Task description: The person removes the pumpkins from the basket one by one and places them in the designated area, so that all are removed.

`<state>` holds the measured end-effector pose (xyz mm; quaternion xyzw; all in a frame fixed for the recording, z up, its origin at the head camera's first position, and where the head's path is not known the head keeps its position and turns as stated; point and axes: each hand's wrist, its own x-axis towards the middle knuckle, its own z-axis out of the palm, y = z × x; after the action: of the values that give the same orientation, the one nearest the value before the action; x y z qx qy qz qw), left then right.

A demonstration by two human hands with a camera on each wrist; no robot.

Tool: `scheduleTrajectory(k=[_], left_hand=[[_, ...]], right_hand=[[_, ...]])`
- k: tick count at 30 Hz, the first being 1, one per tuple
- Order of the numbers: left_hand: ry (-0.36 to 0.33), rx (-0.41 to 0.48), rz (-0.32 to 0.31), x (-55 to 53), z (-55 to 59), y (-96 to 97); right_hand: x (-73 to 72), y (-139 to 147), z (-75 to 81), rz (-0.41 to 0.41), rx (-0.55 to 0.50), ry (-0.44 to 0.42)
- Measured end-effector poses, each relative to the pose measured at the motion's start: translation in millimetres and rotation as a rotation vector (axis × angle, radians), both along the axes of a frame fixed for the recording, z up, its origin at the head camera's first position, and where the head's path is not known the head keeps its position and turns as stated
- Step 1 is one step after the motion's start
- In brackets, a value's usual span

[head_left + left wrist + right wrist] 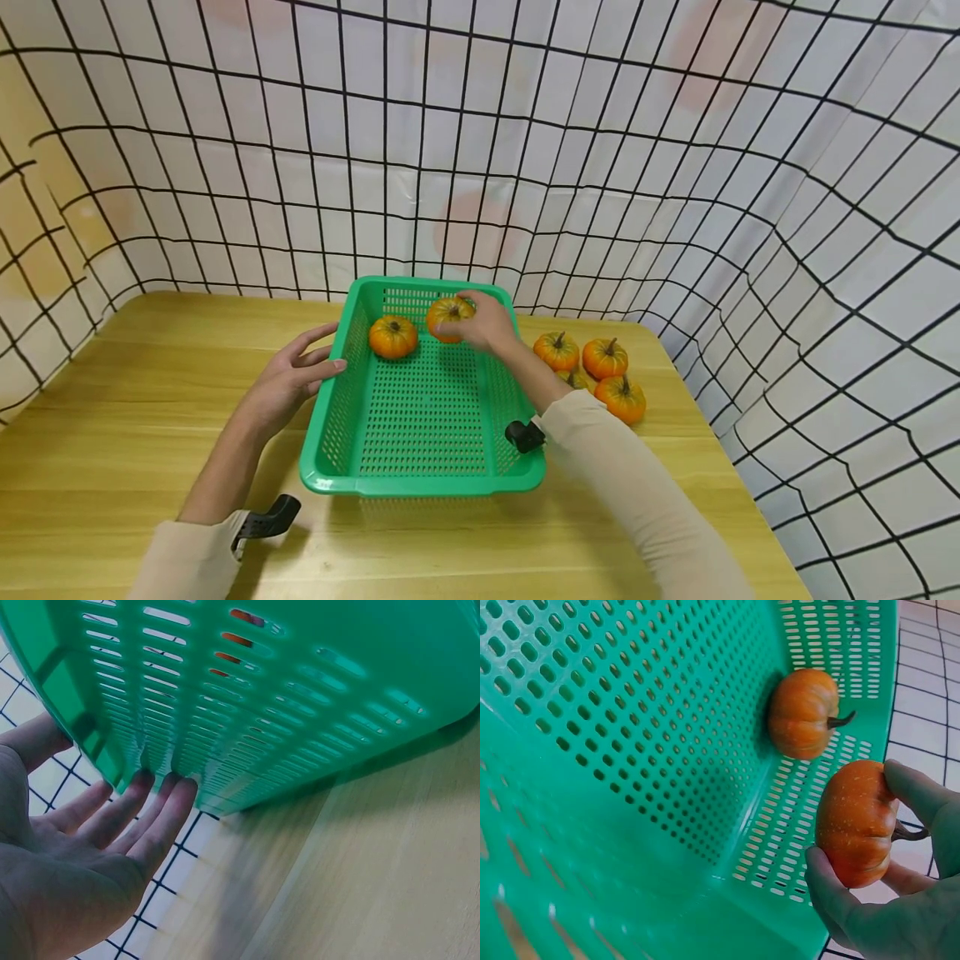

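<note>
A green plastic basket point(423, 417) with perforated walls stands on the table. My left hand point(292, 375) holds its left side, the thumb over the rim and the fingertips point(184, 791) against the outer wall. Inside the basket's far end, my right hand point(487, 323) grips a small orange pumpkin point(855, 823) by its sides, with the thumb and fingers around it and the stem toward the palm. In the right wrist view this pumpkin is above the basket floor. A second small pumpkin point(393, 337) sits in the basket's far left corner.
Several more small pumpkins point(604, 358) lie clustered on the wooden table point(135, 417), right of the basket and beside my right forearm. Behind the table and along its sides rises a black wire grid point(450, 175) in front of white sheeting.
</note>
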<state>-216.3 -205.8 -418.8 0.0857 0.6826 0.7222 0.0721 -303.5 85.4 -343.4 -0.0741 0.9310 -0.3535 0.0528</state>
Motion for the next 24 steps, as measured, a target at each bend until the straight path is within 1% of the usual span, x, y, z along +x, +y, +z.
scheduleTrajectory(k=[4, 9, 15, 24], left_hand=[[0.006, -0.001, -0.001, 0.4, 0.1, -1.0], [0.008, 0.001, -0.006, 0.6, -0.4, -0.5], [0.010, 0.000, -0.008, -0.4, -0.9, 0.9], [0.009, -0.004, -0.011, 0.1, -0.4, 0.6]], right_hand=[[2.4, 1.7, 5.8, 0.016, 0.013, 0.016], [7.1, 6.1, 13.2, 0.036, -0.007, 0.029], [14.5, 18.5, 21.0, 0.039, -0.018, 0.024], [23.4, 36.6, 30.2, 0.047, 0.015, 0.048]])
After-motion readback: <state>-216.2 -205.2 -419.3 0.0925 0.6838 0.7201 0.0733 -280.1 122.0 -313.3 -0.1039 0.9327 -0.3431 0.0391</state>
